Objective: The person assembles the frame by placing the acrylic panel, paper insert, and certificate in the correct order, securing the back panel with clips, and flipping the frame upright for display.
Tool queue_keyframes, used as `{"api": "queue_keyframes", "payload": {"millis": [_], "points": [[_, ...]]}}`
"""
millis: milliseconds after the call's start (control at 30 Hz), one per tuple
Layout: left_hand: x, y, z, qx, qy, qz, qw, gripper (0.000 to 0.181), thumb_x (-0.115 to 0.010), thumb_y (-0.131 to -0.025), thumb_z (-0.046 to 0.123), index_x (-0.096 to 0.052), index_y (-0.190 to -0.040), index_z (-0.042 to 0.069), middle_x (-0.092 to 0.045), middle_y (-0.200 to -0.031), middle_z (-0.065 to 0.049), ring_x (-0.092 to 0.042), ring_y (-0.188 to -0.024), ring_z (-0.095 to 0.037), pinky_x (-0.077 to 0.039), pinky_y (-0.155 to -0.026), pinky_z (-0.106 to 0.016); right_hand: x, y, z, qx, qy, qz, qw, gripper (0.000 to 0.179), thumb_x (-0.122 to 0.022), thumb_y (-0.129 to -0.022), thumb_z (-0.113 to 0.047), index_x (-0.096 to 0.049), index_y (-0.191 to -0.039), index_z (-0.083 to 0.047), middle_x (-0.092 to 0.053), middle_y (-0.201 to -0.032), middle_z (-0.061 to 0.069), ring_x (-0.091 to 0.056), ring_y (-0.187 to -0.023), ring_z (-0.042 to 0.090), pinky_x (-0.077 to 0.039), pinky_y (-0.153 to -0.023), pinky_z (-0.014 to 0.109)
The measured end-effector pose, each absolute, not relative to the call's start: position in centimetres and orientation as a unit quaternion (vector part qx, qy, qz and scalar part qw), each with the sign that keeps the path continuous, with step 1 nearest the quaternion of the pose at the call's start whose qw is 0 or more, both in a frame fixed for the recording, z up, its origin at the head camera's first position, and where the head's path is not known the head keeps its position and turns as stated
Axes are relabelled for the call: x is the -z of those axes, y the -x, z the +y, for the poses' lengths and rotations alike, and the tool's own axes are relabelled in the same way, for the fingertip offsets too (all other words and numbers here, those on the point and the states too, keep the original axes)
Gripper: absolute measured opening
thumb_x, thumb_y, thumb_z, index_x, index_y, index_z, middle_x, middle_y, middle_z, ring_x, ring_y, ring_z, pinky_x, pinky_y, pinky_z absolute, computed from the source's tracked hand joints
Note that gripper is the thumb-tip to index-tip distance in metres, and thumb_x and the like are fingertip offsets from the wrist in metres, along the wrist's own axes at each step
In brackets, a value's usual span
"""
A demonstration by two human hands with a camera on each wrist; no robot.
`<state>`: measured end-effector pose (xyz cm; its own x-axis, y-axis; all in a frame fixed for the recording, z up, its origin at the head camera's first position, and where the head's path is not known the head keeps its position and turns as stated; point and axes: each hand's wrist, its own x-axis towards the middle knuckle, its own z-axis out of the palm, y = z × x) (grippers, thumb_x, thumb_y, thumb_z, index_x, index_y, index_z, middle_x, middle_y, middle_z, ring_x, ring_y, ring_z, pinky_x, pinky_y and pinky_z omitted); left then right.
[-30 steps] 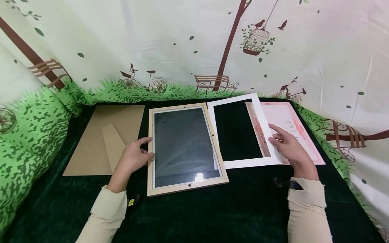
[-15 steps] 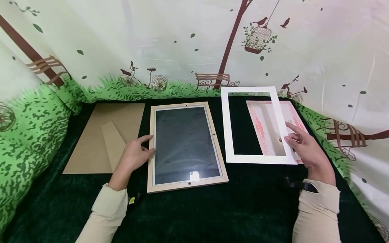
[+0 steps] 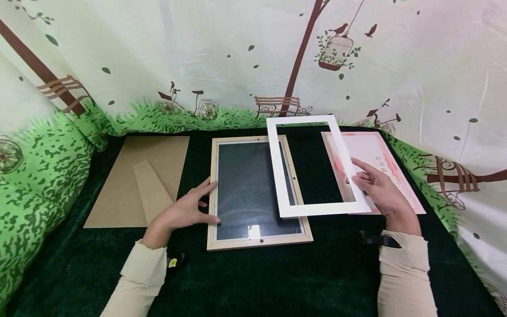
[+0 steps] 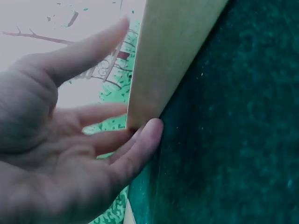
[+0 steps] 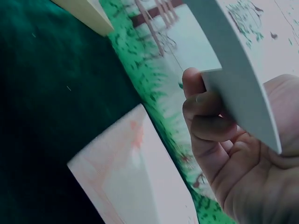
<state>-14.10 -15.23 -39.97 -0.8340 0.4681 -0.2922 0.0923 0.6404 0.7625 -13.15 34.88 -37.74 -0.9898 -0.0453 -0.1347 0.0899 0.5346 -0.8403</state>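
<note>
A light wooden picture frame (image 3: 245, 244) lies near the middle of the cloth, with a dark, glossy pane inside its rails. My left hand (image 3: 186, 211) is at its left rail, fingers extended and thumb spread apart. Close up in the left wrist view, fingertips touch the end of the wooden frame (image 4: 168, 46). With my right hand (image 3: 376, 189) I pinch the right side of a white picture mat (image 3: 279, 167), holding it raised and tilted. Its left strip hangs over the frame's right part. In the right wrist view, curled fingers grip the mat (image 5: 238, 60).
A brown backing board (image 3: 115, 189) with an easel leg (image 3: 152, 189) lies at the left. On the right, a pink-bordered certificate (image 3: 396, 176) lies flat, partly behind the mat. Dark green cloth (image 3: 253, 281) covers the table, and a printed curtain (image 3: 222, 48) surrounds it.
The picture frame has shifted right and straightened slightly, with my left hand following. My right hand carried the mat right, off the frame, then back left over the frame's right side.
</note>
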Motion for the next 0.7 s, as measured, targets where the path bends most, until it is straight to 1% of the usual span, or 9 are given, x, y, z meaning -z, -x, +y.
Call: {"api": "queue_keyframes", "payload": {"millis": [33, 67, 100, 167, 267, 333, 400, 533, 700], "points": [[40.0, 14.1, -15.2, -0.384, -0.169, 0.874, 0.247, 0.105, -0.085, -0.08, 0.029, -0.019, -0.16, 0.013, 0.0, -0.169, -0.013, -0.055, -0.124, -0.038, -0.046, -0.103, -0.055, 37.8, 13.3, 34.5, 0.481, -0.011, 0.874, 0.071, 0.057, -0.047, -0.106, -0.018, -0.026, -0.159, -0.018, -0.059, -0.097, -0.011, -0.057, -0.08, 0.004, -0.05, -0.063, 0.023], [39.9, 14.0, -15.2, -0.377, -0.172, 0.874, 0.254, 0.109, -0.086, -0.078, 0.03, -0.017, -0.161, 0.014, 0.003, -0.169, -0.012, -0.053, -0.126, -0.039, -0.042, -0.106, -0.059, 37.9, 13.4, 34.1, 0.482, -0.008, 0.873, 0.073, 0.057, -0.048, -0.106, -0.018, -0.026, -0.159, -0.017, -0.06, -0.097, -0.01, -0.057, -0.08, 0.004, -0.05, -0.064, 0.023], [39.9, 14.0, -15.2, -0.371, -0.175, 0.875, 0.258, 0.112, -0.087, -0.076, 0.03, -0.016, -0.161, 0.015, 0.005, -0.169, -0.012, -0.052, -0.127, -0.04, -0.038, -0.108, -0.062, 38.0, 13.5, 33.8, 0.484, -0.004, 0.872, 0.075, 0.057, -0.048, -0.106, -0.017, -0.027, -0.159, -0.016, -0.061, -0.097, -0.01, -0.058, -0.08, 0.004, -0.05, -0.064, 0.023], [40.0, 14.0, -15.4, -0.374, -0.183, 0.873, 0.256, 0.115, -0.089, -0.075, 0.028, -0.013, -0.161, 0.014, 0.005, -0.169, -0.013, -0.051, -0.128, -0.041, -0.038, -0.107, -0.063, 38.2, 13.7, 33.1, 0.489, 0.005, 0.869, 0.078, 0.057, -0.049, -0.105, -0.015, -0.027, -0.158, -0.015, -0.063, -0.096, -0.008, -0.06, -0.081, 0.004, -0.052, -0.066, 0.023], [40.3, 14.2, -15.6, -0.39, -0.192, 0.87, 0.23, 0.115, -0.09, -0.073, 0.023, -0.016, -0.16, 0.009, -0.003, -0.168, -0.016, -0.048, -0.129, -0.04, -0.042, -0.106, -0.058, 38.3, 13.9, 32.3, 0.501, 0.017, 0.861, 0.086, 0.058, -0.049, -0.105, -0.013, -0.026, -0.158, -0.013, -0.065, -0.095, -0.007, -0.063, -0.081, 0.004, -0.055, -0.065, 0.025], [40.5, 14.2, -15.7, -0.397, -0.196, 0.872, 0.209, 0.114, -0.091, -0.071, 0.022, -0.02, -0.159, 0.006, -0.01, -0.166, -0.018, -0.047, -0.129, -0.039, -0.048, -0.101, -0.053, 38.3, 14.0, 31.8, 0.506, 0.019, 0.858, 0.091, 0.059, -0.049, -0.104, -0.011, -0.026, -0.158, -0.014, -0.064, -0.094, -0.005, -0.064, -0.08, 0.005, -0.056, -0.065, 0.025], [40.6, 14.3, -15.6, -0.398, -0.193, 0.876, 0.191, 0.111, -0.092, -0.07, 0.021, -0.025, -0.157, 0.005, -0.016, -0.165, -0.018, -0.046, -0.13, -0.038, -0.048, -0.102, -0.052, 38.3, 14.1, 31.4, 0.511, 0.019, 0.854, 0.096, 0.059, -0.049, -0.104, -0.011, -0.026, -0.158, -0.014, -0.064, -0.095, -0.005, -0.065, -0.08, 0.006, -0.057, -0.065, 0.025], [40.6, 14.2, -15.3, -0.386, -0.173, 0.889, 0.176, 0.108, -0.093, -0.067, 0.02, -0.033, -0.154, 0.006, -0.029, -0.16, -0.018, -0.05, -0.127, -0.037, -0.05, -0.1, -0.051, 38.3, 14.3, 30.7, 0.517, 0.019, 0.849, 0.108, 0.058, -0.049, -0.104, -0.01, -0.027, -0.158, -0.012, -0.064, -0.096, -0.003, -0.066, -0.083, 0.006, -0.057, -0.068, 0.025], [40.3, 14.2, -14.6, -0.35, -0.147, 0.911, 0.161, 0.103, -0.094, -0.065, 0.025, -0.041, -0.151, 0.009, -0.049, -0.143, -0.019, -0.059, -0.113, -0.035, -0.053, -0.092, -0.049, 38.3, 14.4, 29.9, 0.518, 0.025, 0.847, 0.116, 0.058, -0.049, -0.105, -0.01, -0.027, -0.158, -0.011, -0.065, -0.099, 0.002, -0.066, -0.085, 0.007, -0.056, -0.07, 0.025]]}}
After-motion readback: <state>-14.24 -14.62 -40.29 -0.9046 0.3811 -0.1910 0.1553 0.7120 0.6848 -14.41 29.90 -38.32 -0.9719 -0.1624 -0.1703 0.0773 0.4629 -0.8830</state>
